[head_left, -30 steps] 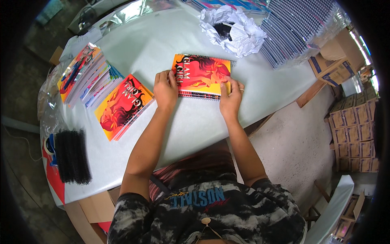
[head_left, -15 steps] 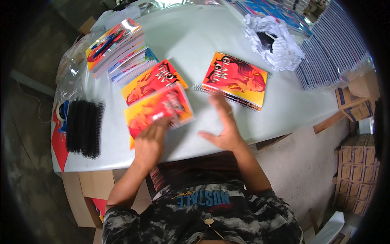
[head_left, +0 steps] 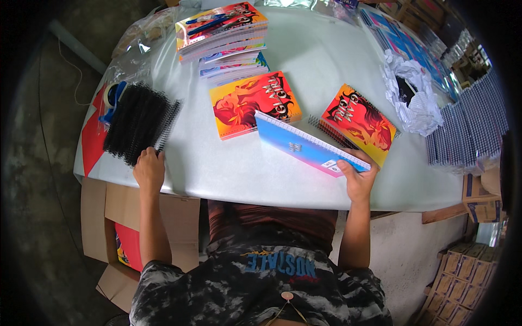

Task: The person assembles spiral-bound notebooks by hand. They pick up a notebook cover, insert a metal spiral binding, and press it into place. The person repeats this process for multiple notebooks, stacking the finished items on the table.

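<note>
My right hand (head_left: pixel 360 182) grips one end of an unbound notebook (head_left: pixel 304 146), held tilted above the table with its blue-and-pink cover showing and a row of punched holes along its upper edge. At the left, the fingers of my left hand (head_left: pixel 148 171) are closed at the near end of a pile of black spiral binding coils (head_left: pixel 142 122); the exact coil is hard to make out. Between the hands lies a stack of red-and-yellow covered notebooks (head_left: pixel 253 106), without coils. Beyond my right hand rest spiral-bound notebooks (head_left: pixel 361 122) with similar covers.
A taller notebook stack (head_left: pixel 223 41) with pens on top stands at the back. Blue-handled pliers (head_left: pixel 109 111) and a tape roll lie beside the coils. Crumpled white paper (head_left: pixel 413 98) and piles of bound books (head_left: pixel 467 130) fill the right side. An open carton (head_left: pixel 98 217) sits below left.
The loose notebook has passed from my left hand to my right, lifted and turned to its blue-and-pink side. My left hand has moved left to the coils. The view has shifted.
</note>
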{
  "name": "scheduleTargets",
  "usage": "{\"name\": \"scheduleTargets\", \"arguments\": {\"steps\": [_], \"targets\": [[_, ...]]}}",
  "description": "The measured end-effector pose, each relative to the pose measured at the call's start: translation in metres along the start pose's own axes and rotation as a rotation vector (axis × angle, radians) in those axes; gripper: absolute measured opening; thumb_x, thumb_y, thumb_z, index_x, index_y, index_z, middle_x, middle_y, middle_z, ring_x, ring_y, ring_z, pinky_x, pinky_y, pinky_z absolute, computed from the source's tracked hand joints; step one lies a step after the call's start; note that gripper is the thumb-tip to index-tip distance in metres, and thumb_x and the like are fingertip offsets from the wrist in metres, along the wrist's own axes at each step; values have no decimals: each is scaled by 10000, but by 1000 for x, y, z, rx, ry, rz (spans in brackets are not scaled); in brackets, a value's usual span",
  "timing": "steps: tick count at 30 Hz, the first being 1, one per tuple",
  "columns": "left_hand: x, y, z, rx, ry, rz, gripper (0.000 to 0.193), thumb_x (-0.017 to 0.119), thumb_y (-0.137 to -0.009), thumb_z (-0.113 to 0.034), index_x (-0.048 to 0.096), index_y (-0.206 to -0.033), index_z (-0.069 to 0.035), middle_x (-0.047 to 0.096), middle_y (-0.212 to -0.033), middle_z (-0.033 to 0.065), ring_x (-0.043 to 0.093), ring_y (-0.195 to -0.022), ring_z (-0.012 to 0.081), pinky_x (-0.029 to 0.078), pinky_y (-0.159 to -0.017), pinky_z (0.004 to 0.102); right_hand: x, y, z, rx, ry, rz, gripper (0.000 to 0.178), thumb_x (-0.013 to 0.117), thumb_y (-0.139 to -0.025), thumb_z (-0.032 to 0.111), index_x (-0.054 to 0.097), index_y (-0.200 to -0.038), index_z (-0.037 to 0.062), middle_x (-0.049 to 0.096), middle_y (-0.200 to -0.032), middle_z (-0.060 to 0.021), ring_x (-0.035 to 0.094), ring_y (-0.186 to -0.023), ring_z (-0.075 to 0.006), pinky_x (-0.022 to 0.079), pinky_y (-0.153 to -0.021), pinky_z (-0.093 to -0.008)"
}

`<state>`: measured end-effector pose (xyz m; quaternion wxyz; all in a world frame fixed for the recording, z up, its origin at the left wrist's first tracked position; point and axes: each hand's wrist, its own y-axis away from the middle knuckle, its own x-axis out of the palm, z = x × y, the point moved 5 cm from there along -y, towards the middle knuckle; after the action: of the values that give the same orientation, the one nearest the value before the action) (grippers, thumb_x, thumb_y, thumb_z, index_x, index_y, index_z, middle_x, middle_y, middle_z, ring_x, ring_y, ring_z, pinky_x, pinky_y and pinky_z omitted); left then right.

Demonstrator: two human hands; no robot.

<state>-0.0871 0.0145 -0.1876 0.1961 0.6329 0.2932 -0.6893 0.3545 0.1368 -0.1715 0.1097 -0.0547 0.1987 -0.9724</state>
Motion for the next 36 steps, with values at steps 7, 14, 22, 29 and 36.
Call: {"name": "scheduleTargets", "arguments": {"steps": [7,14,22,29,36], "targets": [[-16,2,9,88,179,-508,210,553,-876,-206,592,-1021,-59,613,-907,113,582,-837,281,470,-715,377,-3,-7,-7,44,130,166,326,663,-777,-17,588,-1091,-58,630,-1071,-130,586,-970,-157,443,-869,-275],[-17,-15,-18,123,1608,-65,218,522,-918,-126,535,-1118,-43,599,-842,49,539,-702,89,446,-649,247,-5,-14,-5,-7,96,181,312,636,-782,-35,591,-1091,-46,632,-1063,-120,584,-955,-148,445,-857,-268],[-89,6,-116,736,1043,-136,227,447,-955,-149,548,-1080,11,577,-899,49,525,-853,113,413,-805,250,-4,-8,-12,-3,63,116,308,631,-780,-59,601,-1086,-41,641,-1031,-105,582,-913,-114,455,-822,-242],[-61,7,-176,600,1179,458,297,462,-960,-260,572,-981,14,534,-776,31,494,-751,130,426,-746,275,-2,-13,-11,31,46,91,270,620,-793,-52,623,-1063,-42,660,-975,-83,586,-851,-93,469,-775,-226],[-58,-1,-192,641,1173,554,403,447,-959,-338,591,-827,14,524,-671,45,475,-644,106,406,-635,242,-2,-13,-7,9,68,128,266,602,-803,-63,615,-1068,-51,662,-999,-107,606,-867,-119,470,-795,-237]]}}
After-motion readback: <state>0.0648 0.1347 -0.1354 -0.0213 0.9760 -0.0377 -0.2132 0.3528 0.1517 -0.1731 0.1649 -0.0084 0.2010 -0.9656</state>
